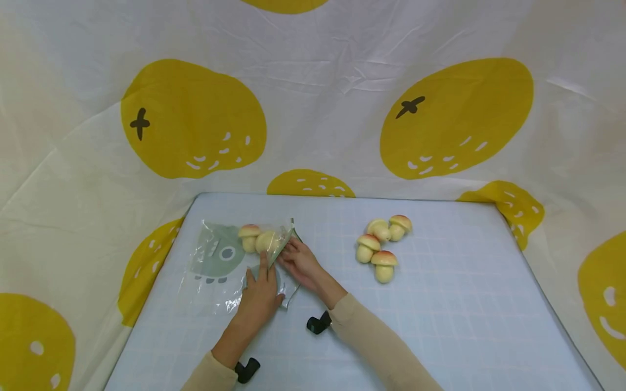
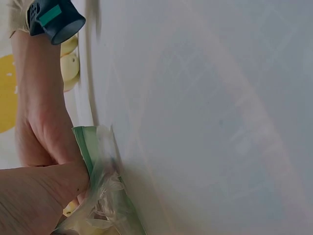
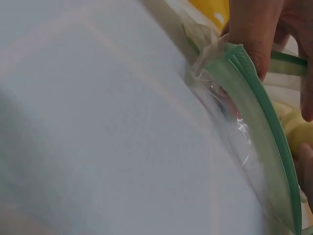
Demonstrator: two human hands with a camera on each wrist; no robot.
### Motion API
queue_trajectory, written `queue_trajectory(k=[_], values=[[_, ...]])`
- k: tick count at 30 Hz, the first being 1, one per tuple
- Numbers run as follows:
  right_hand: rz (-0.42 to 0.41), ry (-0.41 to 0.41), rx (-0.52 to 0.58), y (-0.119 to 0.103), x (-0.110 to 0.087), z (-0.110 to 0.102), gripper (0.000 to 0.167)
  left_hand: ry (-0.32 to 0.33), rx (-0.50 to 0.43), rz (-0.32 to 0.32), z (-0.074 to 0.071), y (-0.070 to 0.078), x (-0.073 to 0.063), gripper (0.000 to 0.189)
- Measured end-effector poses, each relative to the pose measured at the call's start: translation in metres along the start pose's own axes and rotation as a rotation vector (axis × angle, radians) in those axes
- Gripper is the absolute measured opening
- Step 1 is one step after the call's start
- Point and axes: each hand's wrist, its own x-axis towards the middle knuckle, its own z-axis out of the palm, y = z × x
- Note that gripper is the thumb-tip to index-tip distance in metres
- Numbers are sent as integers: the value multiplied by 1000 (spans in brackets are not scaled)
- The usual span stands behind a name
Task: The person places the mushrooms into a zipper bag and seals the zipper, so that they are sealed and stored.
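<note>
— Progress?
— Two red-capped cream mushrooms (image 1: 249,239) lie in the clear green-printed plastic bag (image 1: 221,258); four other mushrooms (image 1: 385,267) remain on the tabletop (image 1: 464,315).
— Grips?
— My left grip (image 1: 259,293) holds its mouth; my right grip (image 1: 304,266), I cannot tell.

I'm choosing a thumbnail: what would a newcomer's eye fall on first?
Probably the huge yellow shapes printed on the white cloth behind the table. Next, the clear bag on the table's left side, bearing a green one-eyed creature, with two mushrooms showing inside. Then the four loose mushrooms clustered right of the bag.
</note>
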Motion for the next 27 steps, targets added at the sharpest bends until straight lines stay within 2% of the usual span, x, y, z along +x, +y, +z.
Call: queue_trajectory(k=[5, 11, 18, 27], values=[[-4, 42, -64, -5, -7, 0, 64, -38, -24, 4, 1, -3, 3, 99], [-1, 40, -203, -20, -38, -6, 62, -91, -78, -34, 2, -6, 6, 93], [-41, 26, -276, -48, -72, -19, 60, -101, -110, -51, -1, -6, 6, 89], [-109, 37, -345, -75, -97, -37, 53, -111, -138, -44, -2, -7, 5, 90]])
